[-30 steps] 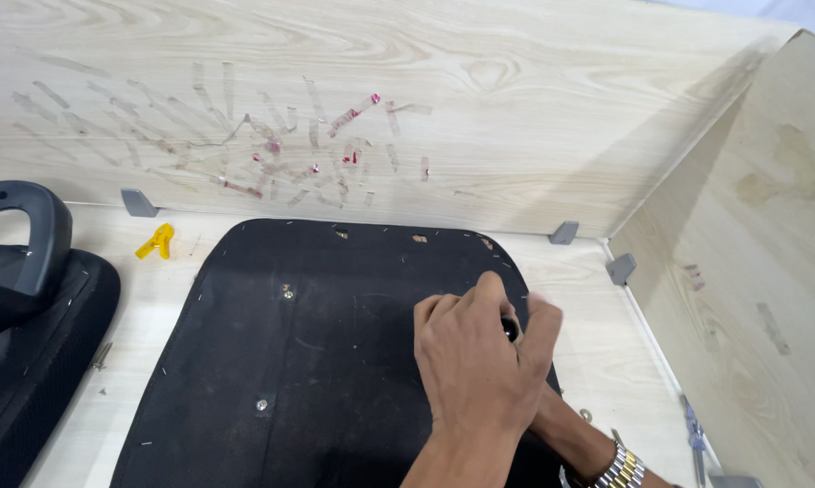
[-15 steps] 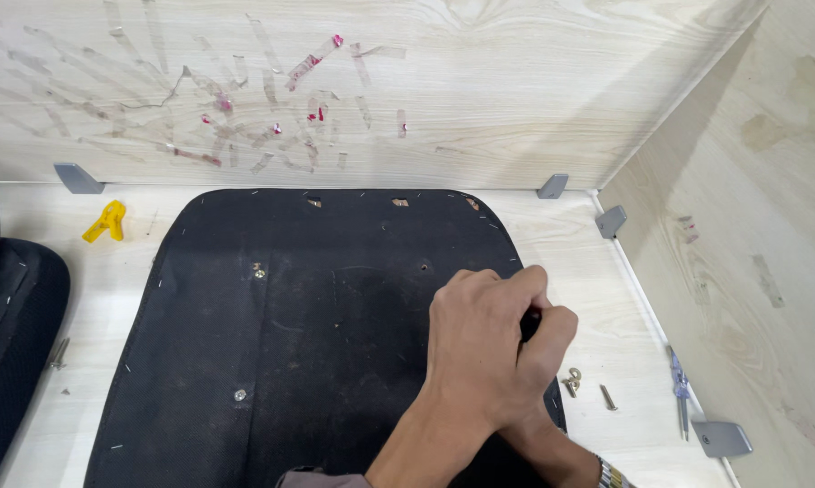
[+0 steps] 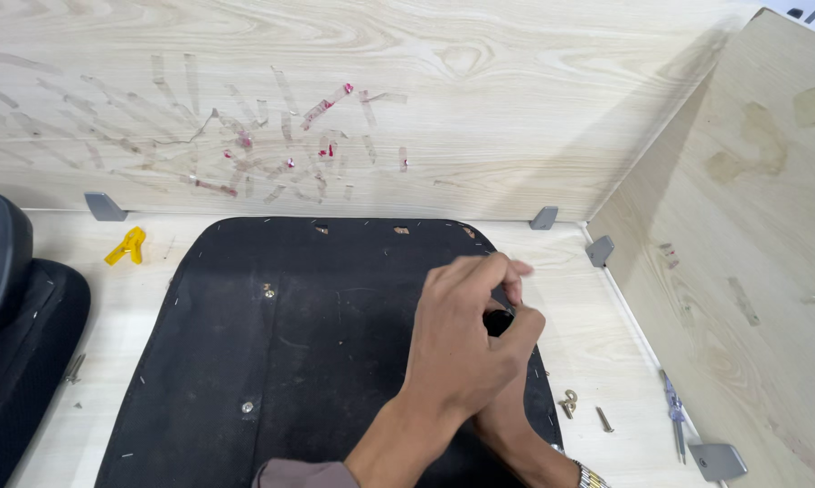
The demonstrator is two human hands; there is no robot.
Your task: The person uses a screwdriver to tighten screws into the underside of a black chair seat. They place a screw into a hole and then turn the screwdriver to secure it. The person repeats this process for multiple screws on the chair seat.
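a pale wooden worktop carries a black seat panel, underside up. to its left lies a black chair part. over the panel's right edge the left hand is curled tight around a small black knob. the right hand lies beneath it, mostly hidden; its grip cannot be told. a yellow clip and loose screws lie nearby.

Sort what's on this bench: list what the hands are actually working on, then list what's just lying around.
In hand:
- black seat panel, underside up
- small black tool, gripped by the left hand
- right hand, tucked beneath the left

Lying about:
- yellow clip
- brass hook and loose screw
- blue screwdriver
- second black chair part at the left
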